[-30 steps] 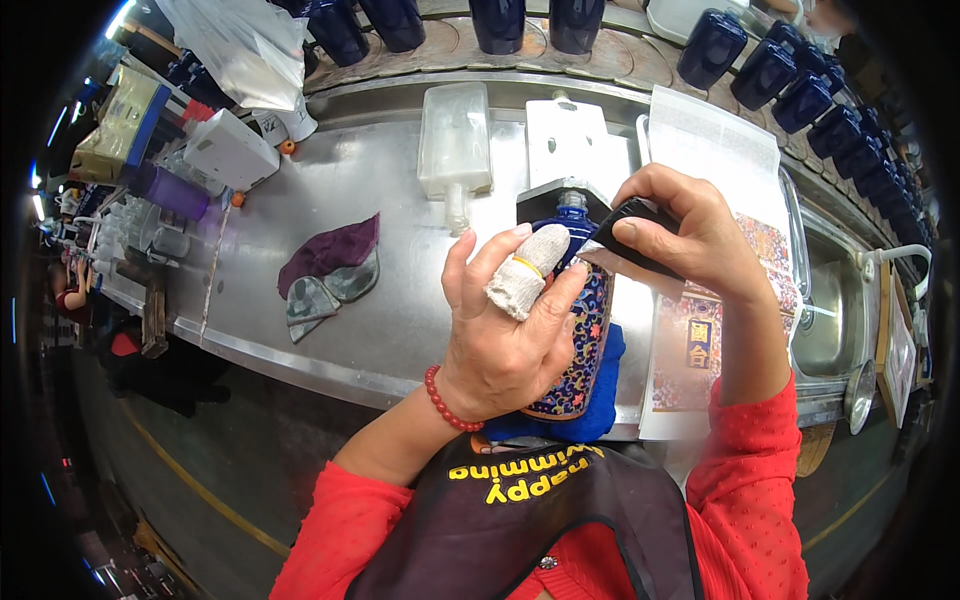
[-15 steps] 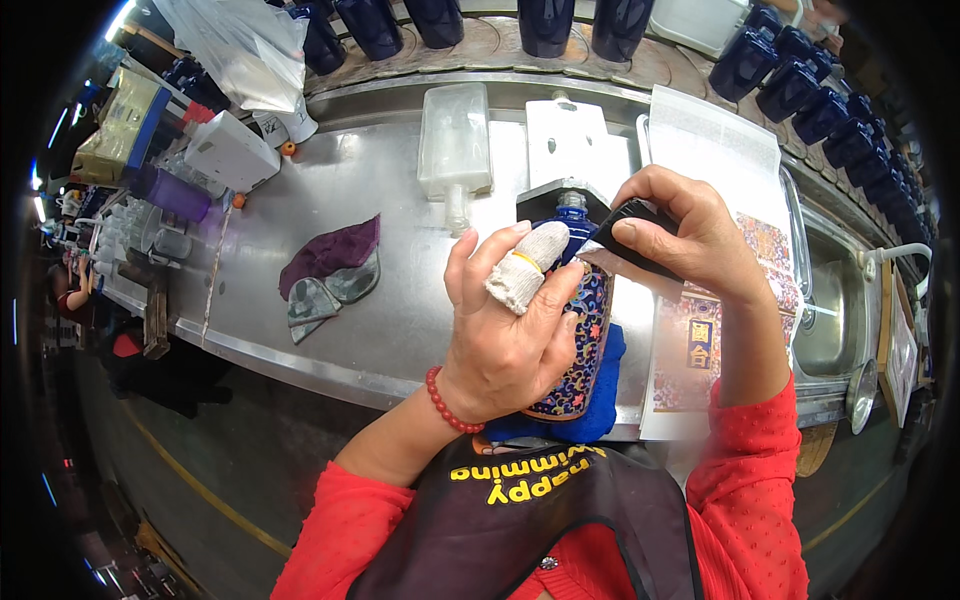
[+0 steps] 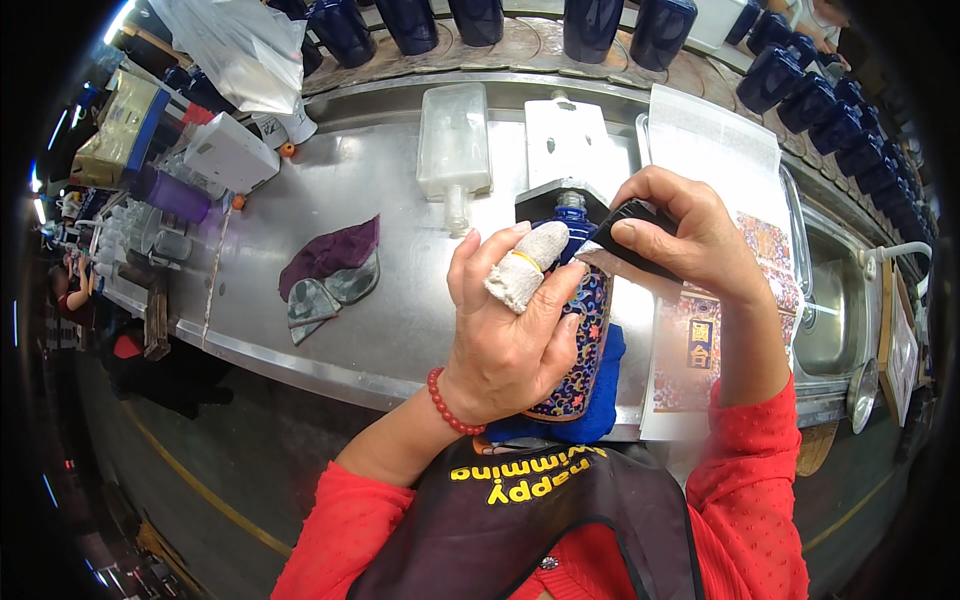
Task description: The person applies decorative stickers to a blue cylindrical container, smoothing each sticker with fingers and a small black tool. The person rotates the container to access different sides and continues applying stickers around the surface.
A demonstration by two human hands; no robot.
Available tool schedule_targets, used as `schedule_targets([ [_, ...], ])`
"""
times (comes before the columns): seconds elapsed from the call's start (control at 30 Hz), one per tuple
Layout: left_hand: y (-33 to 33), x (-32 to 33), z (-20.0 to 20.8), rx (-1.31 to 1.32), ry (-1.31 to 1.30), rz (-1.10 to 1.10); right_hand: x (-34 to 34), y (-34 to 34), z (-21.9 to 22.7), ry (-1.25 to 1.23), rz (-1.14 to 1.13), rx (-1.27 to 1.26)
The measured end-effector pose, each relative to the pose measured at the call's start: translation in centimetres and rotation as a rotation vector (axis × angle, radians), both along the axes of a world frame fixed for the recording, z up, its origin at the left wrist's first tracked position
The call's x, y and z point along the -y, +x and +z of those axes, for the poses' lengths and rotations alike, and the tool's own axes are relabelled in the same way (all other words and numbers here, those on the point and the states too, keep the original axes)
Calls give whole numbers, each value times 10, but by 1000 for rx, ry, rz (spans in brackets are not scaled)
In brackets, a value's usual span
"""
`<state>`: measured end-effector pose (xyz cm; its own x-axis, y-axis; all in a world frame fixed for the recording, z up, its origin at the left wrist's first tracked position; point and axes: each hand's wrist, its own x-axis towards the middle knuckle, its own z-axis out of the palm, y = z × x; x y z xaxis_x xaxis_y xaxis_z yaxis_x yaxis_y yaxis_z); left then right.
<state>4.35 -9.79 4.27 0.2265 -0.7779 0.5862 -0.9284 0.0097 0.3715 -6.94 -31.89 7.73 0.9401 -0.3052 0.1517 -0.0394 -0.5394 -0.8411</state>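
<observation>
A dark blue glass bottle [image 3: 585, 345] with a colourful flower pattern lies on a blue cloth [image 3: 612, 375], its threaded neck pointing away from me. My left hand [image 3: 510, 345] holds the bottle from the left, thumb and fingers resting on its upper part. A white cloth finger cover [image 3: 530, 265] with a yellow band sits on one finger. In my right hand [image 3: 690, 235] is a black-handled scraper [image 3: 640, 235], pinched between thumb and fingers. Its pale blade meets the bottle's shoulder near my left fingertips. Behind the neck stands a dark angled rest [image 3: 597, 203].
Patterned sheets [image 3: 685, 370] lie right of the bottle, near a sink [image 3: 835, 290]. A clear bottle [image 3: 455, 140] and a white block [image 3: 565, 140] lie beyond. Purple and grey cloths [image 3: 335, 255] are at left. Dark blue bottles [image 3: 595, 25] line a conveyor [image 3: 520, 55] at the back.
The dark blue bottles on the conveyor have shifted to the right. My hands, the scraper and the patterned bottle stay almost where they were.
</observation>
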Motion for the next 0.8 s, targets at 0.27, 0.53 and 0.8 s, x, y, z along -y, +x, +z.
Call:
schedule_targets([
  [0.27,-1,-3,-1,3,-21,-7,0,-3,0,34,-10,17],
  [0.53,2,-7,-4,12,-41,-9,7,-23,-7,334,-129,-39],
  [0.8,3,-9,-8,-46,-90,-11,1,-18,-26,411,-122,26],
])
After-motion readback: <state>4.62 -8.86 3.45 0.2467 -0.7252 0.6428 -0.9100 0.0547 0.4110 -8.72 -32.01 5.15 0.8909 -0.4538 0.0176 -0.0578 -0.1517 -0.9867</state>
